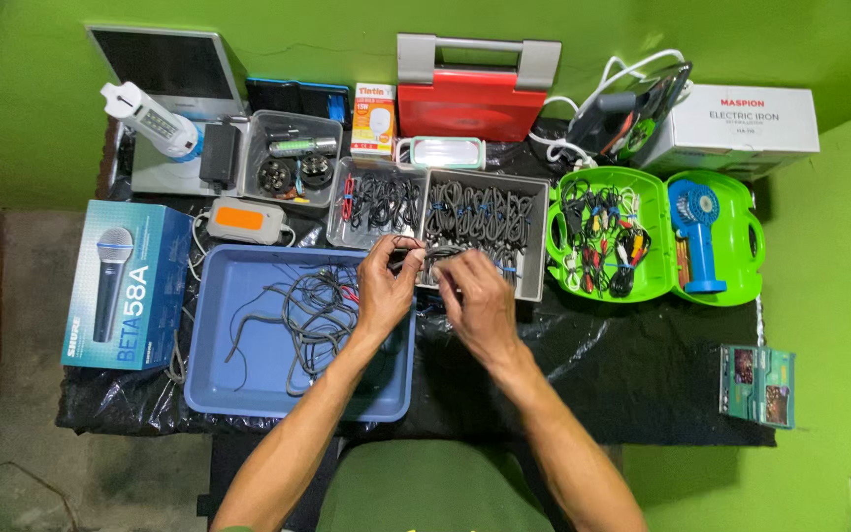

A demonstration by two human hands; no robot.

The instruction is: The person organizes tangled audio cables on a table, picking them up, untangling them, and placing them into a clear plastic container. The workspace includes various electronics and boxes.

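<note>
My left hand [384, 286] and my right hand [477, 299] meet above the front edge of a grey tray [538, 232] full of coiled black cables. Both pinch a thin black cable [424, 253] stretched between them. Just left of my hands lies a blue plastic tub [211, 325] holding several loose dark cables [315, 313] with a red tip. A smaller clear tray [339, 212] of bundled cables stands behind the tub.
A microphone box [128, 284] lies at the left. A green open case [654, 234] with coloured leads and a blue handheld fan [696, 236] is at the right. A red case [469, 94], a laptop [164, 74], a white appliance box [741, 123] line the back wall.
</note>
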